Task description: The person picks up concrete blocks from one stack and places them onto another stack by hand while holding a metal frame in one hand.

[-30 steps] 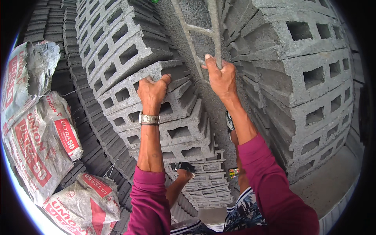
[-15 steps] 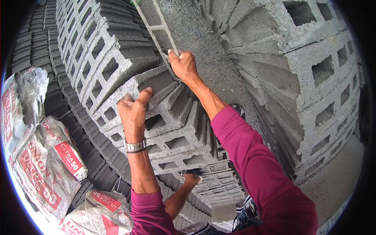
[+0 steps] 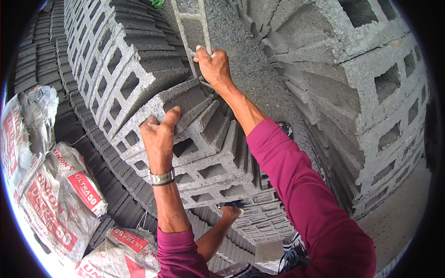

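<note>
My right hand [image 3: 214, 67] is closed on a crossbar of a narrow grey concrete hollow block [image 3: 190, 16], whose walls and open cells face me. Its upper end runs out of the picture. The block hangs over the gap between two stacks, tilted lengthwise away from me. With fingers curled and thumb raised, my left hand [image 3: 158, 136] grips a hollow block [image 3: 183, 99] at the near corner of the left stack. The palm side and fingertips are partly hidden. A watch with a metal band [image 3: 161, 178] is on my left wrist.
Rows of hollow blocks [image 3: 109, 60] rise on the left, and a tall stack [image 3: 361, 92] stands on the right. Gritty ground [image 3: 252, 69] runs between them. Torn cement sacks [image 3: 53, 199] lie at lower left beside grey slabs [image 3: 28, 60]. A bare foot and leg show [image 3: 218, 231] below.
My right hand has moved slightly up and left, swinging the held block to a more upright angle in view. The left hand keeps its grip; the whole view has shifted a little.
</note>
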### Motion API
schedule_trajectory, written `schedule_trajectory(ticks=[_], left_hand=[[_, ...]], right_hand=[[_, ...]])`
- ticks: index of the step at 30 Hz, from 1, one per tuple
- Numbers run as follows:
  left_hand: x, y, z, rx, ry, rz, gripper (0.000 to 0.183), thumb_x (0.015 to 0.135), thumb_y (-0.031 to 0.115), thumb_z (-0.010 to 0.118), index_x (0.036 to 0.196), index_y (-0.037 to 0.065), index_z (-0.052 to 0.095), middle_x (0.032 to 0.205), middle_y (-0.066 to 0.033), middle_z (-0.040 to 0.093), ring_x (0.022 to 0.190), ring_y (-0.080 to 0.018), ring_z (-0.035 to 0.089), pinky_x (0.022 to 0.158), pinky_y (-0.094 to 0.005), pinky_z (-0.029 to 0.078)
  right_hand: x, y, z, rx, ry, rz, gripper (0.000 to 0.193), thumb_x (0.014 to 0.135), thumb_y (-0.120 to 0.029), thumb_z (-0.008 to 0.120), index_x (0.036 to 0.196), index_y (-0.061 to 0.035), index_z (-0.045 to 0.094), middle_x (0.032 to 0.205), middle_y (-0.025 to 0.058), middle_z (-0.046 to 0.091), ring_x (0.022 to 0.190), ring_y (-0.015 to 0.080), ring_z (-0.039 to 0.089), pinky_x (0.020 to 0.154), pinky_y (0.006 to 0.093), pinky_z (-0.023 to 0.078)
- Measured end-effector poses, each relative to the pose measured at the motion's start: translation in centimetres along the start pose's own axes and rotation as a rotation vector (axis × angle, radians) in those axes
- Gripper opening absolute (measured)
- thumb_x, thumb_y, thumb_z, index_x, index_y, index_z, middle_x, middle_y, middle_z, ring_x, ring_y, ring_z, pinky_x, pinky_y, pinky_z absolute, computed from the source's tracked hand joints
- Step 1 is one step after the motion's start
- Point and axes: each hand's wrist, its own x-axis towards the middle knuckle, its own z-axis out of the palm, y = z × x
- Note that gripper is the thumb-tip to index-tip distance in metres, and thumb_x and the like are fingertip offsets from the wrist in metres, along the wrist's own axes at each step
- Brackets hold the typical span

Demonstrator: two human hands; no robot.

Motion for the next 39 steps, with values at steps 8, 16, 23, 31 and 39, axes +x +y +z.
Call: schedule_trajectory(ticks=[8, 16, 23, 31, 39], left_hand=[[0.1, 0.0, 0.7, -0.017, -0.027, -0.023, 0.046, 0.073, 0.037, 0.082, 0.060, 0.007, 0.049, 0.060, 0.0023, 0.045, 0.055, -0.0097, 0.035, 0.049, -0.0296, 0.027], [0.4, -1.7, 3.0, 0.390, 0.192, 0.207, 0.053, 0.081, 0.045, 0.072, 0.087, -0.007, 0.069, 0.084, -0.0290, 0.069, 0.082, -0.0430, 0.066, 0.088, -0.0481, 0.047], [-12.6, -6.1, -4.3, -0.082, 0.219, 0.336, 0.025, 0.092, 0.020, 0.067, 0.110, 0.002, 0.070, 0.116, -0.0205, 0.070, 0.119, -0.0363, 0.061, 0.104, -0.0452, 0.044], [-17.4, -29.0, -17.5, 0.079, 0.264, -0.458, 0.067, 0.083, 0.036, 0.071, 0.131, -0.009, 0.057, 0.129, -0.0291, 0.062, 0.123, -0.0389, 0.059, 0.105, -0.0416, 0.045], [-15.8, -34.0, -15.4, -0.252, -0.367, -0.436, 0.078, 0.075, 0.034, 0.082, 0.131, -0.012, 0.055, 0.129, -0.0246, 0.063, 0.119, -0.0307, 0.061, 0.101, -0.0356, 0.046]], right_hand=[[-0.3, -5.5, -4.1, -0.137, -0.058, -0.252, 0.037, 0.093, -0.024, 0.061, 0.067, 0.0023, 0.056, 0.058, 0.0224, 0.054, 0.051, 0.0380, 0.058, 0.053, 0.0436, 0.044], [-4.5, -15.5, -3.4, -0.586, -0.315, -0.370, 0.028, 0.085, -0.023, 0.070, 0.081, 0.0032, 0.062, 0.065, 0.0247, 0.063, 0.066, 0.0429, 0.067, 0.059, 0.0476, 0.052], [-5.1, -17.6, 7.5, -0.856, -0.519, -0.735, 0.025, 0.076, -0.019, 0.068, 0.085, 0.0040, 0.062, 0.083, 0.0257, 0.070, 0.079, 0.0442, 0.069, 0.074, 0.0482, 0.054], [-19.6, -18.2, 0.3, -0.810, -0.537, -0.599, 0.027, 0.088, -0.022, 0.069, 0.108, -0.0046, 0.070, 0.111, 0.0146, 0.070, 0.101, 0.0311, 0.066, 0.089, 0.0443, 0.047], [-38.6, -10.5, -11.3, -1.274, -0.661, -0.466, 0.049, 0.089, -0.042, 0.067, 0.097, 0.0060, 0.072, 0.089, 0.0228, 0.071, 0.095, 0.0393, 0.065, 0.100, 0.0498, 0.037]])
